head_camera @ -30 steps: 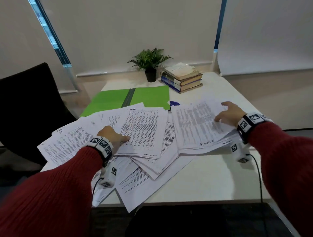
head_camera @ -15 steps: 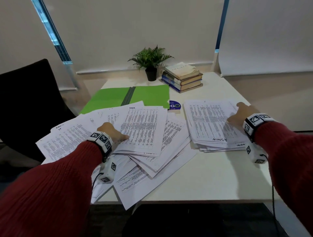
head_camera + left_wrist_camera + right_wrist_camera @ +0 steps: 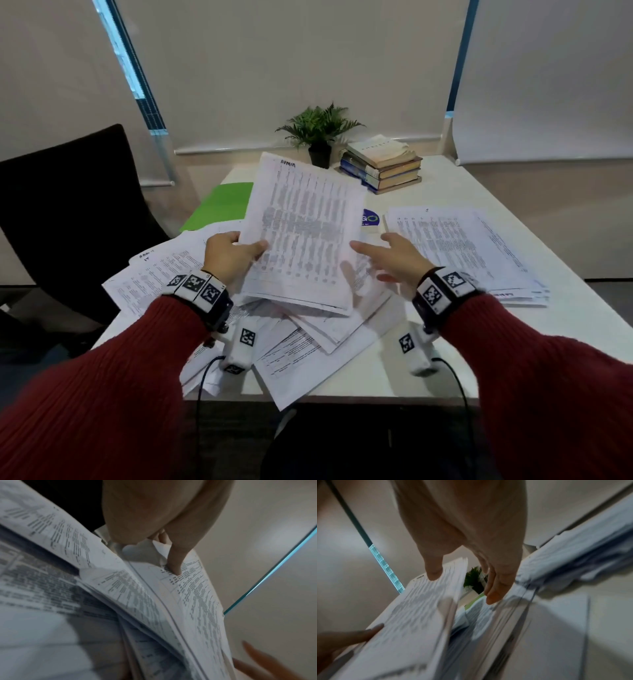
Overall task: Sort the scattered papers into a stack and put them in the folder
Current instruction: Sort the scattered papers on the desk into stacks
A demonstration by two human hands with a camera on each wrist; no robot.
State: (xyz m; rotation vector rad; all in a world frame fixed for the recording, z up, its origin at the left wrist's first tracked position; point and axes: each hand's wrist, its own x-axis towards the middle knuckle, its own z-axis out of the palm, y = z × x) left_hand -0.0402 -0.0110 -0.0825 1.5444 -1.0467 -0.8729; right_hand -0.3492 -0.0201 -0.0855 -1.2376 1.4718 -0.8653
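My left hand (image 3: pixel 239 250) grips a bundle of printed sheets (image 3: pixel 305 233) by its left edge and holds it tilted up above the table. The left wrist view shows the thumb (image 3: pixel 175 562) pressed on the top sheet (image 3: pixel 193 595). My right hand (image 3: pixel 371 255) is open at the bundle's right edge. Its thumb (image 3: pixel 433 573) lies over the top sheet and its fingers (image 3: pixel 494 595) reach past the bundle (image 3: pixel 419 615) without closing. A tidier stack (image 3: pixel 459 246) lies at the right. Loose sheets (image 3: pixel 161 274) spread under my hands. The green folder (image 3: pixel 222 205) lies open behind, partly hidden.
A potted plant (image 3: pixel 318 137) and a pile of books (image 3: pixel 383 164) stand at the table's far edge. A blue round sticker (image 3: pixel 370 217) lies between folder and stack. A black chair (image 3: pixel 68 212) stands at the left. Some sheets (image 3: pixel 294 373) overhang the white table's near edge (image 3: pixel 376 390).
My left hand has lifted a bundle off the scattered pile and tilted it up. My right hand has left the right-hand stack and moved left to the bundle's edge.
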